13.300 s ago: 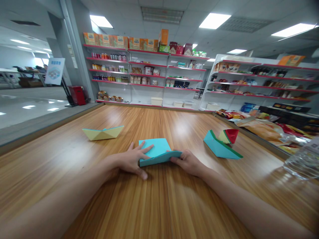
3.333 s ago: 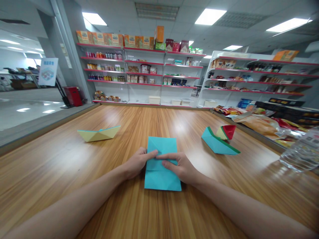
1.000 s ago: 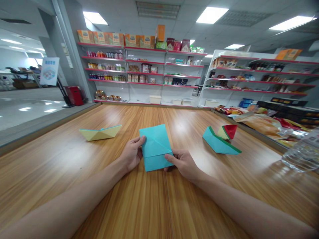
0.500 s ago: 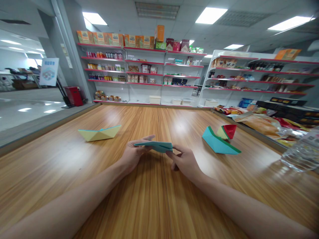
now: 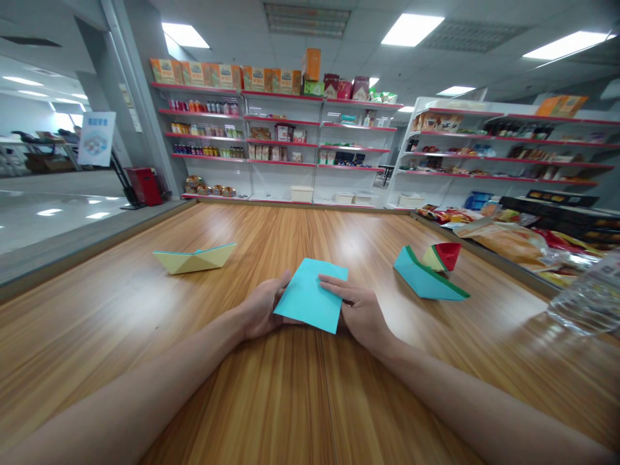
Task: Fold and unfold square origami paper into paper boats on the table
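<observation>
A folded turquoise paper [image 5: 310,300] is held just above the wooden table [image 5: 145,323], its plain face toward me and turned slightly askew. My left hand [image 5: 264,310] grips its left edge, fingers curled under the sheet. My right hand [image 5: 356,310] holds the right edge, thumb lying on top and fingers beneath.
A yellow paper boat [image 5: 194,259] sits on the table to the left. A turquoise-and-green folded shape [image 5: 426,279] and a small red-and-yellow one [image 5: 443,255] lie to the right. Snack bags [image 5: 513,242] and clear plastic [image 5: 586,300] crowd the right edge. Store shelves [image 5: 290,142] stand behind.
The paper was lifted, turned edge-on half a second ago, and now shows its plain face, flipped over. Both hands stayed on its edges.
</observation>
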Demonstrator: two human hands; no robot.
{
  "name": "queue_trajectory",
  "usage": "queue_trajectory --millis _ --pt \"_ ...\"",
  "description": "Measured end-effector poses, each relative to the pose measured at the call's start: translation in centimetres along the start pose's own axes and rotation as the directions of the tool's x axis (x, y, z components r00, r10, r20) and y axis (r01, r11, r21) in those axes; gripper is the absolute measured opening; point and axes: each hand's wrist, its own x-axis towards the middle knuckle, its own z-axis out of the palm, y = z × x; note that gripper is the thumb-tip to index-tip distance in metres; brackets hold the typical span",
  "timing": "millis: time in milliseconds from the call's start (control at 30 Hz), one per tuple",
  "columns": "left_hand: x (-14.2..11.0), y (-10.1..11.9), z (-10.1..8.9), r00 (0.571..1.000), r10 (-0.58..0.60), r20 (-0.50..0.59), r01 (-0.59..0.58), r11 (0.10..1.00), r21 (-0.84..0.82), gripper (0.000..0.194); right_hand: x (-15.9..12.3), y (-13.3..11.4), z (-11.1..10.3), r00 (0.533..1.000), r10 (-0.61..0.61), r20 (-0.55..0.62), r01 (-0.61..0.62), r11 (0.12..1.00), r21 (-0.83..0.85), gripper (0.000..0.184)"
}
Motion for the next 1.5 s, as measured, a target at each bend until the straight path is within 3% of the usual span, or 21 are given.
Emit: queue_trajectory --millis 67,167,500,633,800,867,1100,1233,1367,1500 --pt "-0.3 0.1 0.0 0.997 -0.038 0.074 0.036 0.999 0.028 0.031 0.0 0.1 0.1 1.0 -0.006 0.03 0.007 1.0 -0.02 0.042" --pt "-0.6 0.1 0.0 0.99 -0.01 0.138 -0.001 0.997 0.074 0.038 -0.1 -0.1 0.1 0.995 -0.036 0.091 0.04 0.998 -0.039 0.042" --pt "-0.3 -0.4 0.0 0.99 0.115 0.08 -0.121 0.989 0.083 0.036 -0.1 -1.1 0.5 0.952 -0.193 0.239 0.177 0.98 0.09 0.049" --pt "-0.4 -0.3 0.0 0.991 0.111 0.074 -0.119 0.987 0.11 0.034 -0.1 -1.0 0.5 0.964 -0.184 0.192 0.162 0.979 0.123 0.044" --pt "-0.5 -0.1 0.1 0.99 0.114 0.086 -0.125 0.983 0.135 0.04 0.3 -0.4 0.0 0.997 -0.077 0.016 0.075 0.993 0.085 0.033" --pt "-0.6 -0.1 0.1 0.99 0.111 0.089 -0.122 0.984 0.132 0.041 0.4 -0.4 -0.1 0.998 -0.064 -0.005 0.065 0.994 0.082 0.031" --pt "-0.9 -0.1 0.4 0.99 0.091 0.109 -0.109 0.978 0.18 0.037 -0.1 -1.2 0.2 0.955 -0.181 0.234 0.161 0.982 0.103 0.038" --pt "-1.0 0.0 0.6 0.987 0.094 0.13 -0.118 0.975 0.187 0.037 0.1 -0.8 0.1 0.983 -0.107 0.147 0.087 0.987 0.133 0.024" --pt "-1.0 0.2 0.4 0.987 0.072 0.145 -0.099 0.977 0.188 0.038 0.6 -0.2 -0.2 0.999 0.012 -0.048 -0.007 0.993 0.117 0.01" --pt "-1.0 0.2 0.4 0.983 0.044 0.18 -0.08 0.977 0.199 0.038 0.6 0.0 -0.1 0.985 0.08 -0.15 -0.067 0.993 0.094 0.014"
